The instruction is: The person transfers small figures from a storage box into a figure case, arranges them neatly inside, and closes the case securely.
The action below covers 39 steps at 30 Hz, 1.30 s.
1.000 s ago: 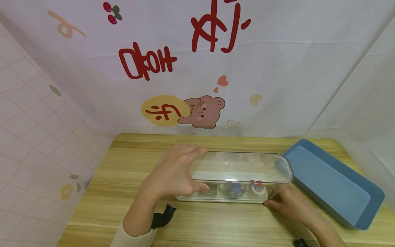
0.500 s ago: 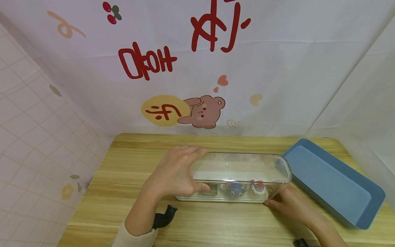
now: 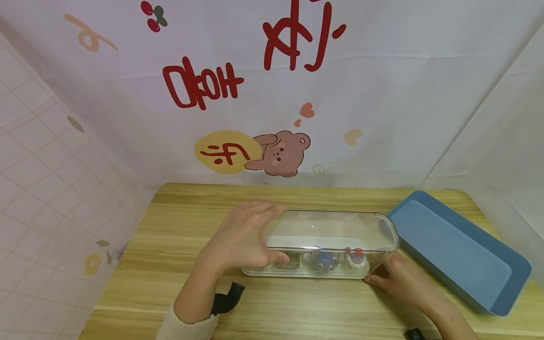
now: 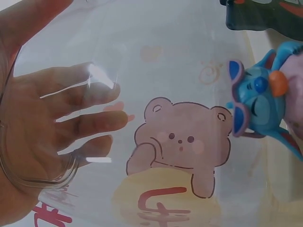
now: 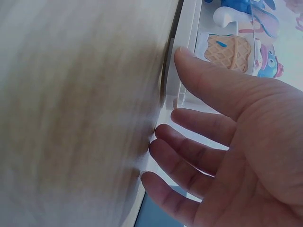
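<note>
My left hand point(image 3: 244, 236) grips a long clear plastic cover point(image 3: 331, 229) across its left end, thumb at the front and fingers at the back. Beneath the cover lies a low white base point(image 3: 306, 276). Several small figurines stand on it, among them a blue big-eared one point(image 3: 324, 261) and a white and red one point(image 3: 356, 259). My right hand point(image 3: 401, 278) holds the base's right end, thumb on the front corner and fingers curved round the end. The right wrist view shows a waffle-patterned piece point(image 5: 229, 53) beside the thumb. The cover's right end sits tilted above the base.
A blue rectangular tray point(image 3: 459, 255) stands at an angle to the right, close to the cover's end. Everything rests on a wooden table point(image 3: 178, 208). A white printed cloth point(image 3: 382, 94) hangs behind, with a tiled-pattern one at the left.
The clear cover's right end has shifted slightly left, in small steps. My left hand has moved barely with it, and my right hand stays at the base's end.
</note>
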{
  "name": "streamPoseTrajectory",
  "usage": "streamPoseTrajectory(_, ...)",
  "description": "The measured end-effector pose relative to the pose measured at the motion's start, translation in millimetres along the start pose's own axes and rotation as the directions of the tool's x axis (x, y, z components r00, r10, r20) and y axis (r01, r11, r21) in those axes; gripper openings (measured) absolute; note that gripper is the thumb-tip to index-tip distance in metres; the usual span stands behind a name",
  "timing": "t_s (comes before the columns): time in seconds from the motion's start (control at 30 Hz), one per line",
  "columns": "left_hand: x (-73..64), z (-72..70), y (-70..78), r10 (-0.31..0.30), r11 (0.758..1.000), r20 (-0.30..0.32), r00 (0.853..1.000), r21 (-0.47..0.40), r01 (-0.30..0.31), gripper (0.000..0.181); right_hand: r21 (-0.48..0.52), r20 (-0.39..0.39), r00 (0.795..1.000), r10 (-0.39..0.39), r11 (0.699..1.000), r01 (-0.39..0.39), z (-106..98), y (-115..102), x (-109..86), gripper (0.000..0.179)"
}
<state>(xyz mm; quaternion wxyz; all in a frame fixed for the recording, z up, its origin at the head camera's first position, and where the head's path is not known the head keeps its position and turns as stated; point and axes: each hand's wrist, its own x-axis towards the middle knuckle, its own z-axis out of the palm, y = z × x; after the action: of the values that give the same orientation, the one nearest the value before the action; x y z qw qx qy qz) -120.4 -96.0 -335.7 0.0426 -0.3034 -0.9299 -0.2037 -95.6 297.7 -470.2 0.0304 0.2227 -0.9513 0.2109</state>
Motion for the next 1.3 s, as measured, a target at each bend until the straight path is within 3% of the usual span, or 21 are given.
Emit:
streamPoseTrajectory(0.77,-1.1,12.6,-5.9,0.017,1.0,-0.019,1.0,0.0,-0.017,0.092,-0.022,-0.002,1.0,-0.002,1.0,0.002,1.1,0.6,0.0,0.047)
streamPoseTrajectory(1.3,-1.6,22.5,-6.4,-0.024,0.999,0.001,1.0,-0.039,0.024,0.092,0.022,-0.005,1.0,0.008,1.0,-0.008,1.0,0.6,0.8,0.044)
